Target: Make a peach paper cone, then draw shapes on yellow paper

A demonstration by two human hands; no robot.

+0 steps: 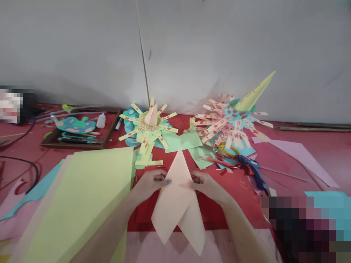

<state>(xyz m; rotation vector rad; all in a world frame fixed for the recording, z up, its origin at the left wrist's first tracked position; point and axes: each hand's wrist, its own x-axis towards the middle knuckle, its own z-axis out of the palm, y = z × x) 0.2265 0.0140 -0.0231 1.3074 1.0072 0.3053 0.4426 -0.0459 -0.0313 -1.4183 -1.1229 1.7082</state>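
Observation:
A pale peach sheet of paper [175, 197], rolled into a pointed cone with two loose corners at the bottom, is held upright in front of me. My left hand [152, 182] pinches its left side, the thumb lying on the front face. On the opposite edge my right hand [205, 184] grips the paper in the same way, fingers curled behind. Beneath the cone lies a red board [227, 204]. Just beyond its tip is a cut piece of green paper [182, 140].
Yellow paper sheets [90, 190] lie at left. A wooden tray [74, 145] holds a glue bottle [101, 120] and cutters. Behind stand a yellow paper crown [148, 128] and a taller decorated one [238, 113]. Scissors [227, 149] and a glue gun [252, 166] lie at right.

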